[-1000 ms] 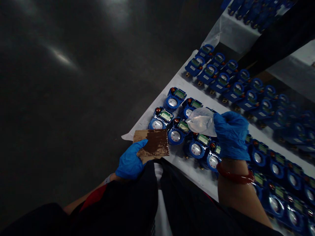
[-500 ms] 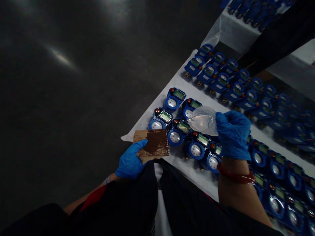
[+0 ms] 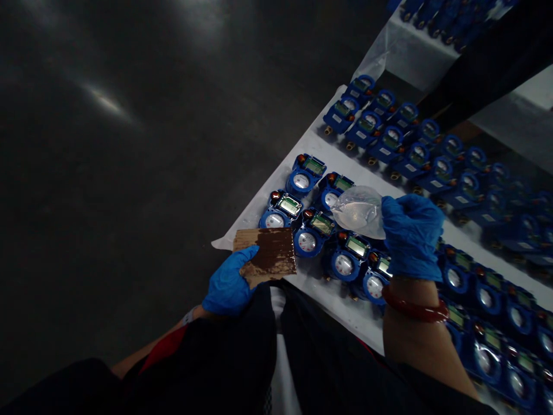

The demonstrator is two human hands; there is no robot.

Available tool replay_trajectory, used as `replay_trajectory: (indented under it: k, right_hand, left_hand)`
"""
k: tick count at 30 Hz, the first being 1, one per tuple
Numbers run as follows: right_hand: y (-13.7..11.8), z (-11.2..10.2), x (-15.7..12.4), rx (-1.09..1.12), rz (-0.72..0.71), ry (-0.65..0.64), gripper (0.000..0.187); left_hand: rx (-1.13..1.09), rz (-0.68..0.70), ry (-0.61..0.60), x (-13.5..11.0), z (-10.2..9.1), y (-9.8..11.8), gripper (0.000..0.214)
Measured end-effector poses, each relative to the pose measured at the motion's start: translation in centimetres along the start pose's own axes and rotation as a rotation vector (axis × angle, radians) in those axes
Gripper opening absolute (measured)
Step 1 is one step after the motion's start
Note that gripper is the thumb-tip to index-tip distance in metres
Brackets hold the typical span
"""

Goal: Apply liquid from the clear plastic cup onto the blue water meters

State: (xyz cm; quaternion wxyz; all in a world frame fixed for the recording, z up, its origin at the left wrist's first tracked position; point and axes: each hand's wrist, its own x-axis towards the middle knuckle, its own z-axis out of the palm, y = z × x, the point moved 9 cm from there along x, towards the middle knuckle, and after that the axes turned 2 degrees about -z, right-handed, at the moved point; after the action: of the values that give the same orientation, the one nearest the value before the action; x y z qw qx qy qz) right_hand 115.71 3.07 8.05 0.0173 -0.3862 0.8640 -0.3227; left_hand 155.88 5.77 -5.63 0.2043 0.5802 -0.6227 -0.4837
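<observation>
1. Gripped in R hand (image 3: 412, 235), fingers wrapped tight round its neck: clear bag (image 3: 358, 210), just above blue meters (image 3: 309, 233) at near end of worktop (image 3: 341, 302).
2. Pinched by a corner in L hand (image 3: 227, 283), fingers closed on it: smeared card (image 3: 272, 252), just beside meters.
3. Prob best to squeeze steady, w/ bag low over one meter & card close for drips.

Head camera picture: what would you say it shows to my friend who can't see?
Two blue-gloved hands are over rows of blue meters on a white sheet. The right hand grips a clear plastic bag above the meters; the left hand holds a brown-smeared cardboard piece.
</observation>
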Motion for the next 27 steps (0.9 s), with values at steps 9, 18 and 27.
replay_trajectory:
  k: [9, 18, 27]
  right_hand:
    - [-0.3, -0.7, 0.2, -0.013, 0.035, 0.008, 0.029]
    - [-0.3, -1.3, 0.4, -0.08, 0.068, 0.028, 0.031]
    - [-0.9, -1.9, 0.4, -0.09, 0.038, 0.041, 0.032]
  left_hand:
    - [-0.047, -0.017, 0.053, 0.3, 0.4, 0.5, 0.073]
    - [-0.088, -0.063, 0.066, 0.5, 0.5, 0.8, 0.076]
    - [-0.09, -0.033, 0.061, 0.6, 0.7, 1.1, 0.072]
